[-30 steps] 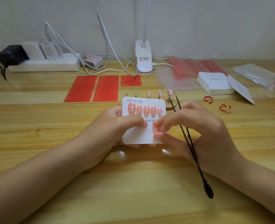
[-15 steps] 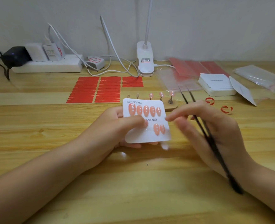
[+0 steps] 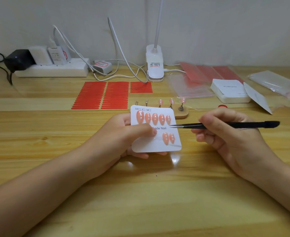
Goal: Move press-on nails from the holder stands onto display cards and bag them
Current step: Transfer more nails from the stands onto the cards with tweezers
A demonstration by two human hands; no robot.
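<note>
Fingers (image 3: 202, 120) of the right hand (image 3: 229, 137) pinch black tweezers (image 3: 226, 125) near the middle, tips pointing left and nearly touching the card's right edge; tips look closed and empty. Likely staged that way so the next pick needs only a short swing back to the stand.

Left hand (image 3: 123, 134) grips the display card (image 3: 155, 130) from its left side, thumb on the face, other fingers underneath, card lifted off the tabletop (image 3: 140, 194) and tilted toward the camera. My read: keeps the sticking surface steady and visible while the other hand places.

Counts:
- Nails on card: 7 (top row (image 3: 153, 118) of 5, lower pair (image 3: 168, 138) at the right end).
- Wooden stand (image 3: 182, 114) just behind the card: 5 posts visible, 3 still carrying nails (image 3: 171, 101), 2 on the left bare.
- Lower row has room for 3 more, which would match what's left on the stand.

Elsewhere: red adhesive strip sheets (image 3: 103, 95) in 3 columns, third one short (partly used, I'd guess). Stack of blank cards (image 3: 229, 90) at right, clear bags (image 3: 190, 86) beside it. Bagging not started for this card.
</note>
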